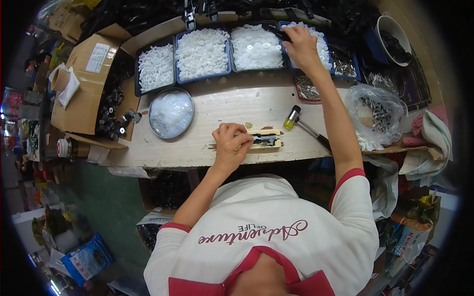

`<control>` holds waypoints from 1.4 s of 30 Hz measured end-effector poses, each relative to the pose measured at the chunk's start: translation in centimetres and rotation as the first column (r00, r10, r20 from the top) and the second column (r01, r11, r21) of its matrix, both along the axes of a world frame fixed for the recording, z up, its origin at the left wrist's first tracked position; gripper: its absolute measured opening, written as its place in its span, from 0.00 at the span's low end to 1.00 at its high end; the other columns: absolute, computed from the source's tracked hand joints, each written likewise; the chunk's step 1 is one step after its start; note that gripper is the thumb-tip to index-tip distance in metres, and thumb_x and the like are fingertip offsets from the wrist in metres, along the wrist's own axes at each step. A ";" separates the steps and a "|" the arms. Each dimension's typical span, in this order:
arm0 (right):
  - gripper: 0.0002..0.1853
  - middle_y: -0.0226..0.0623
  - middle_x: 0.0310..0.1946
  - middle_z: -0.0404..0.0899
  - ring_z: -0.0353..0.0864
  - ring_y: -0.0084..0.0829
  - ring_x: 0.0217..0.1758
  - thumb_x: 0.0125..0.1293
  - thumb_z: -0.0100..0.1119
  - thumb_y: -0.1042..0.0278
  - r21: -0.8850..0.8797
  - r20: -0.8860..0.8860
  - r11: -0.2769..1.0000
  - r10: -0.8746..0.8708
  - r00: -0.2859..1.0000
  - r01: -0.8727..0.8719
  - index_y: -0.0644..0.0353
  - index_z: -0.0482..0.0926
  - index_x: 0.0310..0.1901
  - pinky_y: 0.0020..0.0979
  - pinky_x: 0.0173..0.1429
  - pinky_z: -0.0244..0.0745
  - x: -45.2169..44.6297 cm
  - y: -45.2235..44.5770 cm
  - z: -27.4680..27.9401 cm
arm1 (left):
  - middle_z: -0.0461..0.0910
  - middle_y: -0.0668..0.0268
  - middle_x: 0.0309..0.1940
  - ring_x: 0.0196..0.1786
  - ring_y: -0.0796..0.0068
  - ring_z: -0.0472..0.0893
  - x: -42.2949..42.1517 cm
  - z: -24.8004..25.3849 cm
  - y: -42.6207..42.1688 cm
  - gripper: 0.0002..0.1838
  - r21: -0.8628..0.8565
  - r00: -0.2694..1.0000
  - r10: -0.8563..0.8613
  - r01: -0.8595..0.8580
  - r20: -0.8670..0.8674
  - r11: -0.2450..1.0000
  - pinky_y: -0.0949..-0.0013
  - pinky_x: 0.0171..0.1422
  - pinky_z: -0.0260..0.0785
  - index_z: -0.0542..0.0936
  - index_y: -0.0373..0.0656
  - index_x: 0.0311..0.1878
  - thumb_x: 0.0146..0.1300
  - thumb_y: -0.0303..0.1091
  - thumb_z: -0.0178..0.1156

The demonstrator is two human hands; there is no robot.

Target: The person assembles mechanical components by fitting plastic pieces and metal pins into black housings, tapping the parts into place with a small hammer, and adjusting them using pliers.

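My left hand (232, 143) rests on the bench with its fingers curled at the left end of a small pale block fixture (273, 132). A dark, slim mechanical part (266, 139) lies in that fixture, and my fingertips hide what they pinch there. My right hand (301, 45) is stretched forward over a blue bin (330, 64) of small white plastic pieces (323, 48). Its fingers are bent downward, and a black piece (278, 32) shows beside them; whether they grip it is unclear. A small hammer (293, 116) with a yellow face lies right of the fixture.
Bins of white plastic parts (202, 52) line the back. A round metal dish (171, 113) holds a whitish translucent substance. An open carton (81, 74) of black parts stands left. To the right are a plastic bag (355, 106) of metal pieces, folded cloths (429, 138) and a white bucket (407, 37).
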State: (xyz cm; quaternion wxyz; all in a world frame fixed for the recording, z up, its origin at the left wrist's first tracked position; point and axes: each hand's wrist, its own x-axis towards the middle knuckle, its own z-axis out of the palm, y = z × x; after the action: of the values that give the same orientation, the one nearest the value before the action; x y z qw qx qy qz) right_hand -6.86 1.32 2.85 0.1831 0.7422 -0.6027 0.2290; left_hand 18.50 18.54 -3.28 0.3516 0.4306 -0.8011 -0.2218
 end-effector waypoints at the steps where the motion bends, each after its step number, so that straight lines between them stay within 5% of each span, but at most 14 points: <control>1: 0.14 0.31 0.39 0.76 0.73 0.31 0.42 0.53 0.57 0.73 0.092 0.401 0.980 0.126 0.907 -0.176 0.57 0.77 0.44 0.38 0.44 0.66 0.6 1.6 1.0 | 0.74 0.70 0.35 0.45 0.69 0.69 0.1 0.4 -0.1 0.09 0.009 0.997 0.033 -0.032 -0.070 0.999 0.64 0.51 0.52 0.80 0.46 0.30 0.42 0.27 0.66; 2: 0.15 0.30 0.38 0.76 0.75 0.28 0.39 0.55 0.58 0.72 0.114 0.744 0.924 0.163 0.648 -0.364 0.59 0.76 0.45 0.32 0.42 0.69 1.2 3.5 1.4 | 0.74 0.68 0.35 0.44 0.68 0.70 0.2 0.8 -0.1 0.10 0.028 0.988 0.068 -0.065 -0.138 0.997 0.64 0.50 0.53 0.80 0.45 0.32 0.43 0.28 0.66; 4: 0.19 0.27 0.43 0.74 0.74 0.18 0.42 0.56 0.60 0.76 0.191 0.973 0.735 -0.054 0.224 -0.650 0.62 0.73 0.51 0.20 0.46 0.70 2.8 7.9 1.1 | 0.75 0.67 0.37 0.43 0.68 0.71 0.1 2.1 -0.3 0.13 0.050 0.976 0.099 -0.091 -0.196 0.995 0.65 0.50 0.54 0.80 0.44 0.37 0.44 0.29 0.67; 6: 0.19 0.30 0.45 0.74 0.73 0.19 0.46 0.56 0.60 0.78 0.151 0.988 0.643 -0.110 0.104 -0.751 0.62 0.71 0.50 0.20 0.49 0.69 5.0 12.2 0.3 | 0.76 0.64 0.39 0.42 0.67 0.73 0.0 3.1 -0.8 0.19 0.025 0.940 0.124 -0.122 -0.319 0.992 0.66 0.49 0.56 0.78 0.43 0.45 0.47 0.31 0.67; 11: 0.19 0.30 0.45 0.73 0.72 0.19 0.46 0.54 0.60 0.79 0.100 0.940 0.582 -0.320 -0.115 -0.807 0.61 0.71 0.50 0.20 0.49 0.68 7.3 17.1 -2.2 | 0.78 0.64 0.40 0.43 0.68 0.74 0.7 2.9 -0.3 0.21 -0.028 0.984 -0.050 0.046 -0.171 0.999 0.70 0.49 0.58 0.78 0.40 0.48 0.48 0.28 0.66; 12: 0.19 0.30 0.45 0.73 0.72 0.19 0.46 0.54 0.60 0.79 0.099 0.939 0.587 -0.323 -0.120 -0.803 0.61 0.71 0.50 0.20 0.49 0.68 7.0 17.3 -2.1 | 0.78 0.64 0.40 0.42 0.68 0.74 0.9 2.8 -0.2 0.21 -0.046 0.988 -0.074 0.068 -0.138 0.997 0.69 0.48 0.58 0.77 0.41 0.49 0.48 0.28 0.66; 14: 0.19 0.30 0.46 0.73 0.72 0.19 0.45 0.54 0.59 0.79 0.251 0.960 0.633 -0.260 0.104 -0.733 0.62 0.71 0.50 0.21 0.49 0.68 5.7 17.6 -1.9 | 0.78 0.66 0.39 0.41 0.69 0.73 1.6 2.8 -0.1 0.20 -0.051 0.994 -0.077 0.073 -0.081 0.996 0.67 0.49 0.56 0.78 0.42 0.48 0.47 0.28 0.66; 15: 0.17 0.30 0.44 0.74 0.71 0.18 0.44 0.56 0.59 0.78 0.168 0.985 0.700 -0.143 0.094 -0.694 0.62 0.72 0.49 0.21 0.48 0.68 4.8 17.5 -2.9 | 0.77 0.67 0.38 0.40 0.69 0.72 1.9 2.7 0.0 0.20 -0.059 0.997 -0.074 0.072 -0.028 0.996 0.66 0.50 0.54 0.78 0.43 0.46 0.47 0.28 0.66; 20: 0.13 0.28 0.41 0.74 0.70 0.17 0.41 0.58 0.59 0.75 0.261 0.965 0.804 -0.220 0.142 -0.534 0.61 0.75 0.46 0.19 0.47 0.65 1.8 18.4 -3.0 | 0.78 0.69 0.40 0.42 0.69 0.71 1.9 2.0 0.0 0.21 -0.102 0.982 -0.101 0.118 0.157 0.988 0.65 0.49 0.54 0.78 0.44 0.45 0.44 0.26 0.66; 24: 0.10 0.25 0.39 0.73 0.67 0.16 0.37 0.59 0.58 0.75 0.317 0.933 0.827 -0.186 0.307 -0.465 0.62 0.76 0.43 0.18 0.44 0.64 1.2 19.0 -3.6 | 0.77 0.70 0.40 0.42 0.68 0.71 1.5 2.0 0.0 0.20 -0.098 0.961 -0.108 0.137 0.255 0.986 0.64 0.49 0.53 0.78 0.46 0.43 0.43 0.25 0.66; 35: 0.07 0.29 0.37 0.72 0.68 0.17 0.37 0.58 0.56 0.76 0.299 0.862 0.872 -0.072 0.501 -0.388 0.63 0.76 0.40 0.18 0.41 0.64 0.6 19.4 -4.2 | 0.77 0.70 0.39 0.43 0.69 0.70 1.8 2.1 -0.2 0.20 -0.065 0.947 -0.118 0.143 0.300 0.988 0.64 0.49 0.53 0.79 0.46 0.43 0.42 0.25 0.66; 37: 0.08 0.35 0.34 0.74 0.74 0.26 0.37 0.55 0.56 0.77 0.311 0.798 0.897 -0.069 0.599 -0.312 0.65 0.76 0.38 0.24 0.43 0.70 0.4 19.5 -4.2 | 0.77 0.71 0.39 0.43 0.69 0.70 1.8 2.0 -0.2 0.20 -0.062 0.949 -0.118 0.142 0.292 0.988 0.64 0.49 0.53 0.79 0.46 0.43 0.42 0.25 0.66; 42: 0.07 0.37 0.33 0.75 0.75 0.29 0.37 0.54 0.56 0.77 0.312 0.777 0.904 -0.064 0.627 -0.294 0.66 0.76 0.37 0.26 0.43 0.70 0.1 19.7 -4.5 | 0.77 0.71 0.39 0.43 0.71 0.70 2.3 1.7 -0.8 0.21 0.049 0.963 -0.167 0.160 0.214 0.986 0.65 0.49 0.53 0.80 0.47 0.44 0.42 0.27 0.68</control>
State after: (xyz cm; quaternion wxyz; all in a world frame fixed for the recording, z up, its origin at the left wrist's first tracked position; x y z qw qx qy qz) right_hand -6.79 21.02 -1.60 -0.2673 0.6310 -0.6063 0.4034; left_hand 20.84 17.72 -1.57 0.2358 0.3900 -0.8640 -0.2140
